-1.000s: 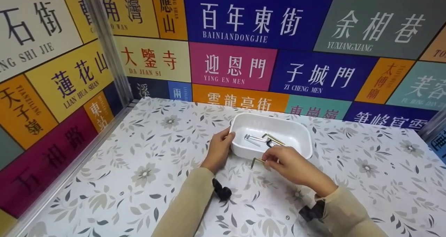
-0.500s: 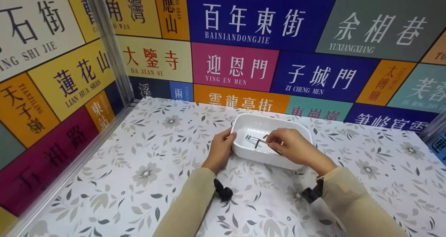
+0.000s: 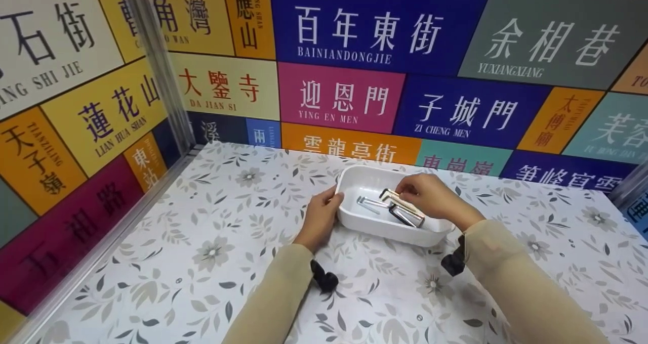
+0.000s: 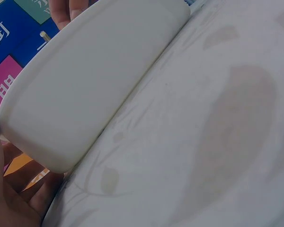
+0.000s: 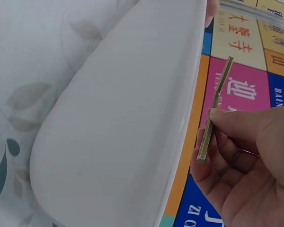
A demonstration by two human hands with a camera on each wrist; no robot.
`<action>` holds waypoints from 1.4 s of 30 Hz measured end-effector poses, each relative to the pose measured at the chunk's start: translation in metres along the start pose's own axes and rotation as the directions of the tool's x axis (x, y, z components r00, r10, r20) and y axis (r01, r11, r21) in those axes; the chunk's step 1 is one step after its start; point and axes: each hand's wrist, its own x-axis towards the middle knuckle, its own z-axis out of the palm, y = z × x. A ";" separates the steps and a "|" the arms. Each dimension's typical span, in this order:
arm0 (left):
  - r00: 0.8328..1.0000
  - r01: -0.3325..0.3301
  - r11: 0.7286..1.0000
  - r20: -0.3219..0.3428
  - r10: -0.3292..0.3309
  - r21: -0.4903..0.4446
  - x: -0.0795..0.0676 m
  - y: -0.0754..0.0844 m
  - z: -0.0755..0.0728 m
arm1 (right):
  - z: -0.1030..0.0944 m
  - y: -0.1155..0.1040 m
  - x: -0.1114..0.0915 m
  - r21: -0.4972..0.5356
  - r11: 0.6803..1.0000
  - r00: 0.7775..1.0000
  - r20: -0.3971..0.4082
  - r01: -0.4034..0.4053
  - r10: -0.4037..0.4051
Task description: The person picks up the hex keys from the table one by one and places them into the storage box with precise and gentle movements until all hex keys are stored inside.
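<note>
A white plastic tub (image 3: 354, 222) stands on the table, holding several L-shaped hex keys. Two silvery keys (image 3: 372, 205) lie toward its left, and a dark metal key bundle (image 3: 405, 216) lies farther right. My left hand (image 3: 321, 215) grips the tub's left end, thumb at the rim; in the left wrist view its fingers (image 4: 31, 189) curl around that end. Over the tub's back right, my right hand (image 3: 430, 197) pinches a brass-coloured hex key (image 5: 212, 118) between thumb and fingers, clearest in the right wrist view. That hand partly covers the tub's right interior.
The tub rests on a white floral tablecloth (image 3: 212, 248). Behind it rises a wall (image 3: 339, 96) of coloured panels with Chinese lettering, and another panelled wall (image 3: 76, 111) stands at the left. Black camera mounts (image 3: 324, 278) sit at both wrists.
My right hand has moved from in front of the tub, with a hex key in its fingers, up over it and toward its back right. My left hand has stayed at the tub's left end.
</note>
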 end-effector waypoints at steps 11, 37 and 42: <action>1.000 0.008 1.000 0.010 -0.008 -0.021 0.001 0.000 0.000 | -0.002 0.024 0.021 0.009 1.000 1.000 0.009 -0.027 0.027; 1.000 0.012 1.000 -0.009 -0.012 -0.006 -0.001 -0.001 0.002 | 0.026 0.048 0.036 -0.027 0.997 0.997 0.011 -0.074 0.074; 1.000 -0.014 1.000 -0.012 0.014 -0.012 -0.001 -0.002 0.000 | 0.031 0.049 0.038 -0.038 0.996 0.996 -0.020 -0.084 0.083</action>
